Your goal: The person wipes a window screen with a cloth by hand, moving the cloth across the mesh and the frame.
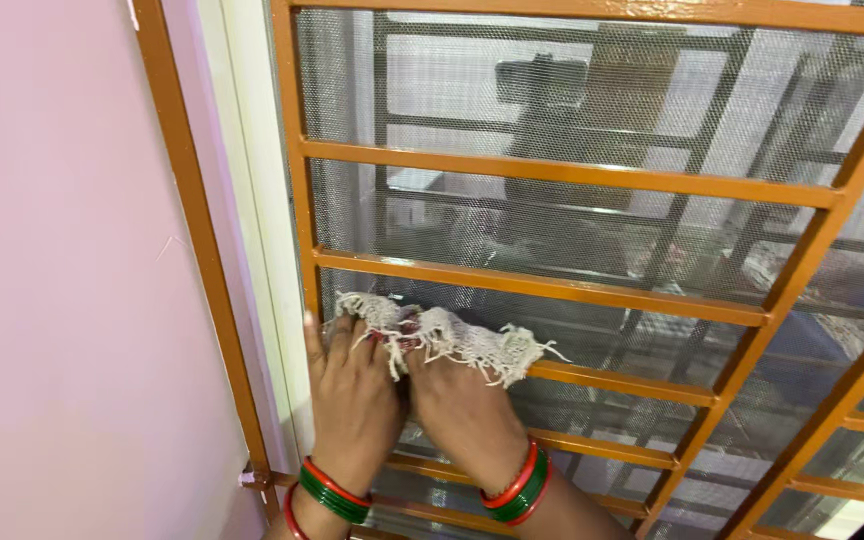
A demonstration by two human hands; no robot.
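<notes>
Frayed white cloth (449, 338) against orange grille (562, 172)

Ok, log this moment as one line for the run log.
left hand: on cloth | right hand: on cloth | cloth: frayed, white, against orange window grille | mesh behind

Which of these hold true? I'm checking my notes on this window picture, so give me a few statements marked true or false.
1. Both hands press a frayed whitish cloth against the window grille. True.
2. The grille bars are painted blue. False: they are orange-brown.
3. The left hand and the right hand each show red and green bangles at the wrist. True.
4. The wall left of the window is green. False: it is pink.
5. A fine mesh screen sits behind the bars. True.
</notes>
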